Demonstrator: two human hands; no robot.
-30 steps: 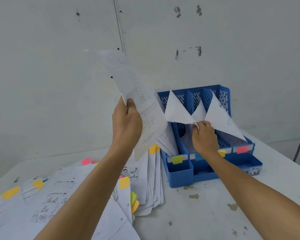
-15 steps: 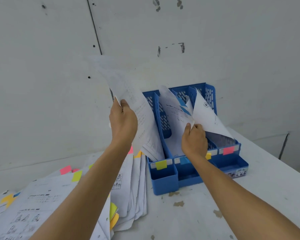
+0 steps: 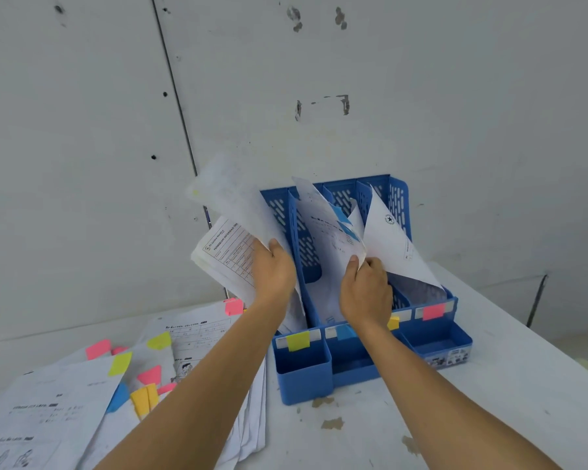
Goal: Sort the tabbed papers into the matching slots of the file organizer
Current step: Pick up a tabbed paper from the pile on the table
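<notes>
- Blue file organizer [image 3: 302,378] stands on a white table [image 3: 489,401], its back close against the grey wall [image 3: 455,130]; whether they touch, cannot tell.
- Table's right edge runs diagonally past the organizer. Bare tabletop lies in front of the organizer and to its right, marked with chipped brown spots.
- To the left, a loose pile of tabbed papers [image 3: 65,401] covers the table; its right edge lies just beside the organizer's left front cup.
- 4 colour labels along the organizer's front rail: yellow-green label [image 3: 297,340], blue label [image 3: 345,332], yellow label [image 3: 393,322] partly behind the right wrist, pink label [image 3: 433,311].
- Left hand [image 3: 274,271] grips a sheaf of papers [image 3: 224,245], tilted left, above the leftmost slot; the lower end drops toward that slot behind the wrist. Top sheet shows a printed form grid.
- Right hand [image 3: 365,293] pinches the edge of a blue-tabbed sheet [image 3: 326,232] standing in the 2nd slot, thumb on the front face. The sheet bows forward.
- Hands are apart, each clamped on its own paper.
- A star-sealed sheet [image 3: 391,245] leans in the rightmost slot, just beside the right hand.
</notes>
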